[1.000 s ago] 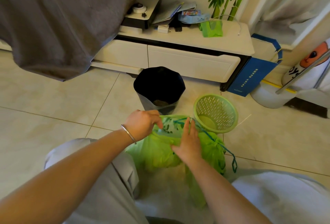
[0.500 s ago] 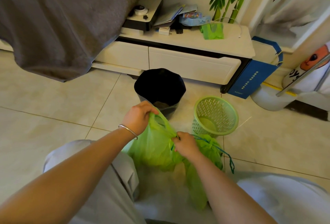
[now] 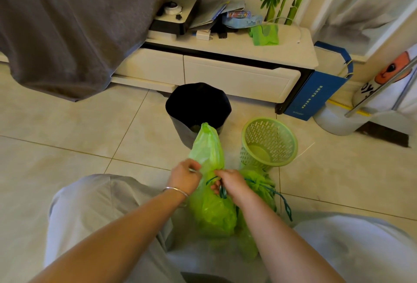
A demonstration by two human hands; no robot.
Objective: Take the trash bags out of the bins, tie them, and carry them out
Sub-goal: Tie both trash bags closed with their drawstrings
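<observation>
A green trash bag (image 3: pixel 212 210) stands on the floor between my knees, its gathered top sticking up. My left hand (image 3: pixel 184 177) pinches the bag's neck from the left. My right hand (image 3: pixel 229 182) grips the neck and its dark green drawstring from the right. A second green bag (image 3: pixel 259 181), tied with a drawstring, lies just right of my right hand. Behind it stands an empty green mesh bin (image 3: pixel 269 141). A black-lined bin (image 3: pixel 198 108) sits further back with some trash inside.
A white low cabinet (image 3: pixel 225 75) with clutter and a roll of green bags (image 3: pixel 265 34) runs along the wall. A grey blanket (image 3: pixel 67 23) hangs at the left. A blue paper bag (image 3: pixel 316 95) leans at the cabinet's right end. Tiled floor lies left.
The bag's open mouth has been gathered into a narrow neck that now stands upright. Both hands have moved closer together around it, the right one taking hold of the drawstring.
</observation>
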